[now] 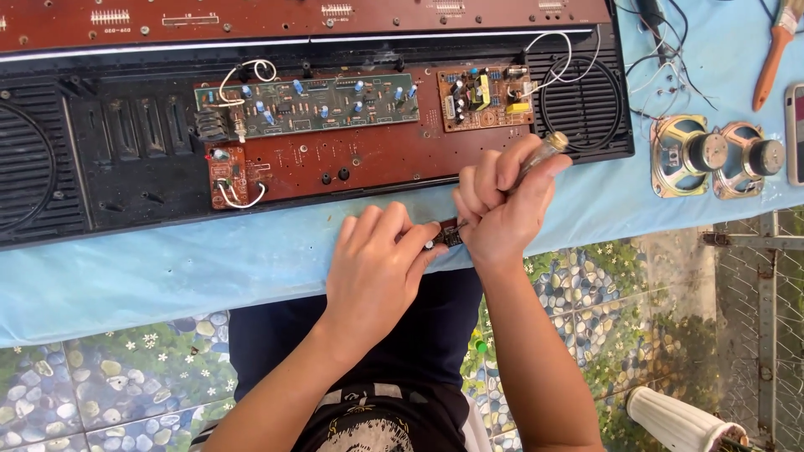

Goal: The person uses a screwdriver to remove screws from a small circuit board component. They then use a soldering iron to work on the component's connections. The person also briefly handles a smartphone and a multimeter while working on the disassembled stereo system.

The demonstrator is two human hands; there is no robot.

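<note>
A light-blue cloth (pixel 167 268) covers my bench above pebble-patterned floor tiles (pixel 100 377). At its near edge, my left hand (pixel 377 259) pinches a small dark part (pixel 450 234) with fingers closed on it. My right hand (pixel 502 201) is fisted around a clear-handled screwdriver (pixel 548 149) bearing on it. If the tip slips, I judge it could jab my left fingers (pixel 423 238); the part could drop. Behind lies an opened black stereo casing (pixel 109 184) with a green circuit board (pixel 310 105).

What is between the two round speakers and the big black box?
In the head view, only bare light-blue table cover lies between the two loose speakers and the black case; thin wires lie farther up.
</note>
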